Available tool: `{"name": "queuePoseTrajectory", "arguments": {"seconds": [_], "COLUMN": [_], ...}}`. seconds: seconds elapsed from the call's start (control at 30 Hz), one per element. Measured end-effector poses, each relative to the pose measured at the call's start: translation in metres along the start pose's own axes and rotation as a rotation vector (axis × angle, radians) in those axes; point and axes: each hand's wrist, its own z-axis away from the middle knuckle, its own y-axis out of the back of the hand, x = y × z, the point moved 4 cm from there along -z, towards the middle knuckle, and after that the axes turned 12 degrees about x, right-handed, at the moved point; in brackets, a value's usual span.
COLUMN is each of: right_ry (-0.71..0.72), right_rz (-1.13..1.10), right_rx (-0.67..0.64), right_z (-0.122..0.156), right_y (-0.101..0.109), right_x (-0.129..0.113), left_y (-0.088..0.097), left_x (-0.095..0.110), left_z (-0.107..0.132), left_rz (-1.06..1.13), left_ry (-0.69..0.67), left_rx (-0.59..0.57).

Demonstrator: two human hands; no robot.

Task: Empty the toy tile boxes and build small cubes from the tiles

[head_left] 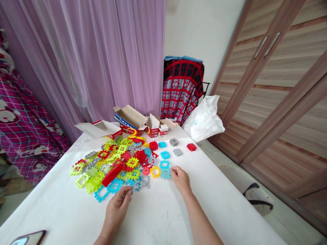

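Note:
My right hand is closed, its fingertips at the right edge of a blue toothed plastic building piece lying flat on the table. Above that piece, more blue pieces run in a column away from me. At the near edge of a mixed pile of interlocking pieces, my left hand has its fingers curled and thumb close to the index finger; whatever may be between them is hidden. A yellow open-frame piece lies left of the blue one. A long red part rests across the pile.
Opened cardboard boxes stand along the table's far side. Grey pieces and a red piece lie to the right. A white plastic bag leans at the far right corner. A phone lies at the near left.

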Motion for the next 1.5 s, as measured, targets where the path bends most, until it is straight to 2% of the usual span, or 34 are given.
{"name": "queuePoseTrajectory", "arguments": {"seconds": [0.13, 0.3, 0.33, 0.4, 0.5, 0.6, 0.7, 0.93, 1.13, 1.23, 1.3, 1.43, 1.5], "right_ry": [0.054, 0.065, 0.05, 0.051, 0.184, 0.293, 0.316, 0.27, 0.249, 0.2, 0.105, -0.177, -0.248], "right_rz": [0.08, -0.005, -0.018, -0.017, 0.019, 0.087, 0.113, -0.077, -0.259, -0.37, -0.45, -0.644, -0.72], "right_rx": [-0.069, -0.227, -0.214, -0.094, 0.076, 0.011, -0.059, 0.058, 0.105, 0.149, 0.146, -0.006, -0.079], "right_z": [0.007, 0.007, 0.005, 0.0, -0.005, -0.005, -0.004, 0.002, 0.001, -0.003, -0.005, -0.006, -0.006], "right_y": [0.003, 0.001, 0.001, 0.003, 0.004, -0.004, -0.011, -0.015, -0.006, 0.001, 0.002, -0.003, -0.003], "right_x": [-0.003, -0.004, -0.003, -0.001, -0.007, -0.013, -0.013, -0.011, -0.017, -0.014, -0.009, 0.001, 0.004], "left_y": [0.0, 0.001, 0.001, 0.001, 0.0, -0.002, -0.006, -0.008, -0.005, -0.005, -0.006, -0.006, -0.006], "left_x": [0.001, -0.001, -0.001, -0.002, -0.003, -0.003, -0.001, -0.001, 0.006, 0.009, 0.01, 0.008, 0.007], "left_z": [0.0, 0.002, 0.003, 0.004, 0.003, 0.001, -0.001, -0.002, 0.0, -0.001, -0.002, -0.003, -0.003], "left_rz": [-0.011, -0.014, -0.017, -0.027, -0.047, -0.082, -0.157, -0.165, -0.168, -0.191, -0.19, -0.181, -0.182], "left_ry": [-0.028, -0.023, -0.028, -0.045, -0.068, -0.081, -0.114, -0.117, -0.143, -0.166, -0.177, -0.176, -0.168], "left_rx": [-0.011, 0.001, 0.004, 0.009, 0.015, 0.019, 0.01, -0.015, -0.004, 0.007, 0.007, -0.002, -0.007]}}
